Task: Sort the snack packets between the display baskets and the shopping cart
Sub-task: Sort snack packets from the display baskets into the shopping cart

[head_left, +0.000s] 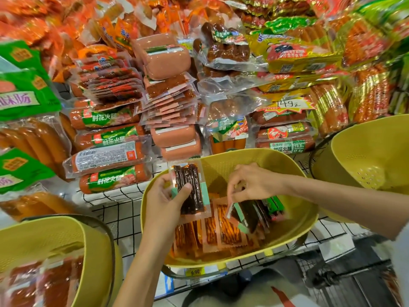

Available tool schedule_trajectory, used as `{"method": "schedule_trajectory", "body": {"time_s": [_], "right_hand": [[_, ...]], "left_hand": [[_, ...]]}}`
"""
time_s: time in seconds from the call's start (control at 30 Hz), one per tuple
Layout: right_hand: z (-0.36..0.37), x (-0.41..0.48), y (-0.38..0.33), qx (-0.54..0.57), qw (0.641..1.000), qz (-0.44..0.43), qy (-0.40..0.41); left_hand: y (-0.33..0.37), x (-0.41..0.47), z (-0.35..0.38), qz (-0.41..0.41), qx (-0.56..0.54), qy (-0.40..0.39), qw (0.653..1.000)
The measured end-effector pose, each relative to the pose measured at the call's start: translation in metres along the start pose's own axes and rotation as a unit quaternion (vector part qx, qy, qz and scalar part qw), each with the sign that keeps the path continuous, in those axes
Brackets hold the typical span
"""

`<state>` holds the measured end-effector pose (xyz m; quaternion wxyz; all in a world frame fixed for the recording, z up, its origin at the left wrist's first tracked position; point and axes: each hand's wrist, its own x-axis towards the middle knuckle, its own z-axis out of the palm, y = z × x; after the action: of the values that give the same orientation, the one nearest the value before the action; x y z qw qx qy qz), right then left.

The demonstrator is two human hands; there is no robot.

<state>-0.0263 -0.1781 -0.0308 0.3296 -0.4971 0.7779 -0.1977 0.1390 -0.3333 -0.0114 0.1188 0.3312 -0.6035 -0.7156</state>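
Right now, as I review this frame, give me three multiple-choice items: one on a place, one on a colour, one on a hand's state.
1. Where is the dark packet that the left hand holds?
A. Above the middle basket
B. Inside the shopping cart
C. On top of the sausage stacks

2. What colour is the middle basket?
A. Red
B. Blue
C. Yellow

3. What is the right hand doing?
A. Hanging idle
B. Pinching a bunch of packets inside the middle basket
C. Pressing flat on the rim

Answers: 1 A, the packet is raised over the basket's left side. 2 C, its mesh wall is yellow. 3 B, its fingertips close on the packets' top edges.
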Motion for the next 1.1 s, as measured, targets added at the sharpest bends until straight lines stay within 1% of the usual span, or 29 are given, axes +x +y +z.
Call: {"method": "schedule_trajectory", "body": {"time_s": [0.07,0.13,0.3,0.4,0.53,0.67,0.8,0.87,0.97,1.03,1.1], "right_hand": [[-0.008,-0.002,-0.007,0.095,0.995,-0.019,0.000],[-0.016,-0.005,-0.013,0.159,0.987,-0.032,0.013],[-0.026,-0.006,-0.025,0.257,0.964,-0.028,0.057],[-0.027,0.000,-0.033,0.306,0.946,-0.029,0.098],[-0.021,0.007,-0.041,0.370,0.921,0.015,0.121],[-0.012,0.010,-0.047,0.446,0.881,0.065,0.140],[-0.010,0.007,-0.050,0.452,0.877,0.067,0.149],[-0.016,0.000,-0.049,0.455,0.873,0.065,0.161],[-0.029,-0.008,-0.042,0.465,0.855,0.095,0.209],[-0.034,-0.012,-0.039,0.454,0.859,0.103,0.212],[-0.036,-0.017,-0.040,0.446,0.870,0.098,0.187]], "left_hand": [[0.000,0.001,-0.003,0.010,0.001,0.006,1.000],[0.001,0.001,-0.006,0.017,0.007,0.004,1.000],[-0.001,0.003,-0.008,0.015,0.037,-0.019,0.999],[0.002,0.002,-0.005,-0.014,0.030,-0.061,0.998],[0.001,0.000,-0.005,-0.008,0.074,-0.135,0.988],[0.005,0.000,-0.007,-0.018,0.047,-0.154,0.987],[0.005,-0.001,-0.008,-0.036,0.010,-0.150,0.988],[0.006,0.000,-0.009,-0.051,-0.039,-0.119,0.991],[0.008,-0.001,-0.009,-0.026,-0.028,-0.072,0.997],[0.008,-0.001,-0.007,-0.020,-0.033,-0.062,0.997],[0.008,-0.001,-0.006,-0.009,-0.030,-0.056,0.998]]}}
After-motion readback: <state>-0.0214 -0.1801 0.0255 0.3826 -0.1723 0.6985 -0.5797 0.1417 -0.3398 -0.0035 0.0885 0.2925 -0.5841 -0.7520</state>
